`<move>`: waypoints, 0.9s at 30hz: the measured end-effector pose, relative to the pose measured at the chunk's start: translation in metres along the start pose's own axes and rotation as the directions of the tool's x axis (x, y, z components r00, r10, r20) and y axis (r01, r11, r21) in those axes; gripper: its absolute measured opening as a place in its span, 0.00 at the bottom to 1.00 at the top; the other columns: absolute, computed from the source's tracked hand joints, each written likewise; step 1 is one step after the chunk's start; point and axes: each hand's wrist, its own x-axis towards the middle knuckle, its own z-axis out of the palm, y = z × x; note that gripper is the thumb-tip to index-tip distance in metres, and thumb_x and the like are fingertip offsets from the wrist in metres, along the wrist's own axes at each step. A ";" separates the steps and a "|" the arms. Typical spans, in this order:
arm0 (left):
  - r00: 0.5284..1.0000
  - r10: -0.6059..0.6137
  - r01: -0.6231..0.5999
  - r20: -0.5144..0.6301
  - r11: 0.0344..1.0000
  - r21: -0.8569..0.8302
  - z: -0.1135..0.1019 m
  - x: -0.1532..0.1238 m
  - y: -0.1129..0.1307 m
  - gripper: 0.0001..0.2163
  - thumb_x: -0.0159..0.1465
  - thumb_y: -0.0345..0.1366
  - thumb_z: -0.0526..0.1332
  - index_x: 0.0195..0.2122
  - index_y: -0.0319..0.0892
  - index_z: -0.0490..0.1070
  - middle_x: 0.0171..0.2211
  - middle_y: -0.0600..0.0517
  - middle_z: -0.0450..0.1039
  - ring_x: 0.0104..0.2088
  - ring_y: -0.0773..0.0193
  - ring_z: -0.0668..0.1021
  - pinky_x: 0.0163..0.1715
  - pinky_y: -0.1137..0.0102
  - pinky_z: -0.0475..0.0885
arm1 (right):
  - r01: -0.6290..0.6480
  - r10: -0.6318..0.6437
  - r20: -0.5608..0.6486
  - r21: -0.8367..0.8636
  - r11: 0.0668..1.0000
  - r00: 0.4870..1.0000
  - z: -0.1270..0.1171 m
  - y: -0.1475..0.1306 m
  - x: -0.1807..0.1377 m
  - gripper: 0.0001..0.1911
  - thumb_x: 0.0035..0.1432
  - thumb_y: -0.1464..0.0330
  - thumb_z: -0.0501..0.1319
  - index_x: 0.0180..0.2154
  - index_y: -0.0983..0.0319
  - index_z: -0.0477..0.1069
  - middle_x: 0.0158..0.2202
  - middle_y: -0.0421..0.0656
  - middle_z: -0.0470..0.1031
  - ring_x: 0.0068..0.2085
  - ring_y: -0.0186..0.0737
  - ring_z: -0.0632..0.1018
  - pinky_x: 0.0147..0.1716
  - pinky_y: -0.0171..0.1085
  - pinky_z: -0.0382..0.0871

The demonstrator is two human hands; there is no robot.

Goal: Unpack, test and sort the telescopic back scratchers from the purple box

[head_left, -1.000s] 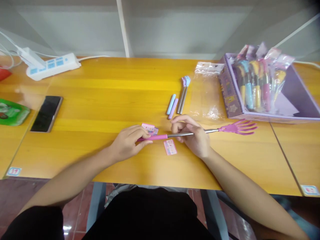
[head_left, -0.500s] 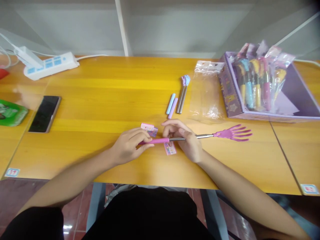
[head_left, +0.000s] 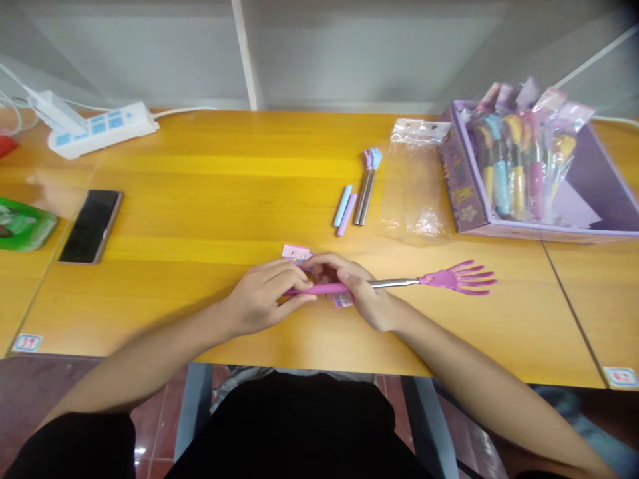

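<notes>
A pink telescopic back scratcher (head_left: 452, 279) lies across the yellow table (head_left: 200, 199), its hand-shaped head pointing right. My left hand (head_left: 262, 297) pinches the end of its pink grip. My right hand (head_left: 362, 293) is closed round the place where the grip meets the steel rod. Two small pink cards lie by my hands: one (head_left: 295, 252) just beyond my left fingers, the other (head_left: 343, 302) mostly hidden under my right hand.
Beyond my hands lie two pastel grips (head_left: 344, 209) and a collapsed blue-headed scratcher (head_left: 367, 181). An empty clear bag (head_left: 414, 179) and a purple box (head_left: 462, 186) of packaged scratchers sit at the right. A phone (head_left: 90, 225), power strip (head_left: 102, 129) and green packet (head_left: 20, 225) are left.
My right hand has slid left along the rod toward the pink grip. The rod has shortened and the pink head has come closer to my hands.
</notes>
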 end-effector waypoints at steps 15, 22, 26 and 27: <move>0.942 -0.223 0.218 0.250 0.975 0.050 -0.008 -0.002 -0.014 0.15 0.78 0.43 0.62 0.58 0.42 0.78 0.56 0.44 0.85 0.54 0.56 0.86 0.56 0.62 0.81 | 0.214 -0.177 -0.398 0.051 0.975 0.900 -0.030 -0.007 0.015 0.31 0.76 0.43 0.52 0.37 0.57 0.82 0.34 0.45 0.67 0.32 0.40 0.69 0.26 0.38 0.64; 0.928 -0.255 0.248 0.270 0.967 0.059 -0.008 -0.004 -0.013 0.13 0.79 0.41 0.60 0.58 0.42 0.79 0.55 0.45 0.85 0.53 0.56 0.86 0.54 0.63 0.81 | 0.159 -0.133 -0.307 0.061 0.985 0.942 -0.032 -0.005 0.012 0.32 0.75 0.42 0.52 0.38 0.57 0.84 0.35 0.46 0.70 0.33 0.41 0.70 0.28 0.40 0.66; 0.929 -0.253 0.251 0.270 0.967 0.045 -0.007 -0.003 -0.013 0.13 0.79 0.40 0.60 0.57 0.43 0.79 0.51 0.46 0.86 0.49 0.58 0.87 0.50 0.65 0.80 | 0.149 -0.126 -0.270 0.068 0.986 0.955 -0.033 -0.003 0.011 0.30 0.77 0.45 0.52 0.40 0.58 0.84 0.36 0.46 0.72 0.34 0.41 0.72 0.30 0.40 0.67; 0.927 -0.257 0.255 0.272 0.966 0.045 -0.007 -0.003 -0.013 0.13 0.79 0.41 0.60 0.57 0.43 0.79 0.51 0.47 0.86 0.48 0.58 0.87 0.48 0.66 0.80 | 0.145 -0.123 -0.260 0.069 0.987 0.958 -0.032 -0.002 0.011 0.30 0.77 0.46 0.52 0.40 0.58 0.83 0.37 0.46 0.73 0.34 0.41 0.72 0.30 0.40 0.67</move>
